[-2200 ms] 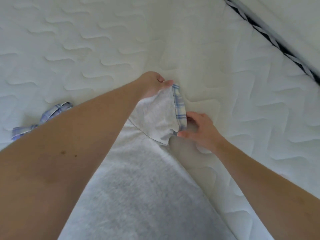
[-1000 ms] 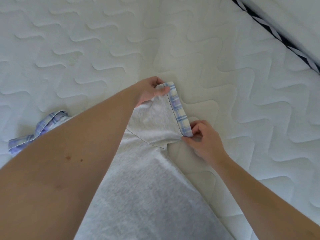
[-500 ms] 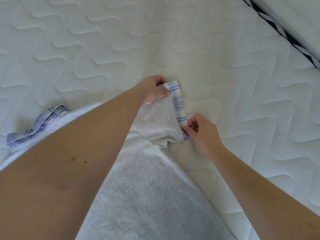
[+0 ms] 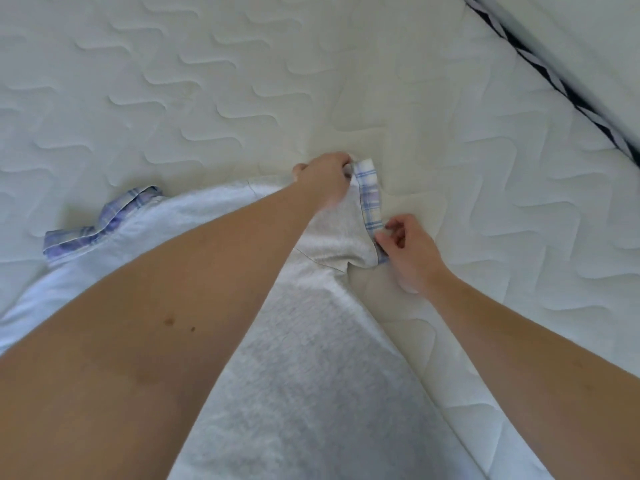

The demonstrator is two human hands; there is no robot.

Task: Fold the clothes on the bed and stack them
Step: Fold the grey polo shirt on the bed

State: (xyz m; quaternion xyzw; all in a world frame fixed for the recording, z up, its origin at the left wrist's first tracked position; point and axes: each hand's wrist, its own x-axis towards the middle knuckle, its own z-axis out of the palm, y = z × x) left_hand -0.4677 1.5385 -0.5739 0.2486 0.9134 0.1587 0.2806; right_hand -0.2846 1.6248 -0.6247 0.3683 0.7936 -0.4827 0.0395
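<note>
Shirt [image 4: 311, 375] lies flat on the mattress [image 4: 207, 81], unfolded; left hand [image 4: 325, 180] pinches the far end of the right sleeve's plaid cuff [image 4: 370, 199]; right hand [image 4: 407, 245] pinches its near end; other cuff [image 4: 104, 223] lies spread at left; judged early: no fold made, no stack in view.

I find no writing to read from here. The grey T-shirt [image 4: 311, 393] shows plain fabric with no print, label or brand, and its sleeve cuff [image 4: 370, 202] carries only a blue plaid pattern. The white quilted mattress [image 4: 207, 81] bears stitched wavy lines, and its edge binding [image 4: 554, 77] shows a dark and white striped weave, with no letters or numbers on either.
</note>
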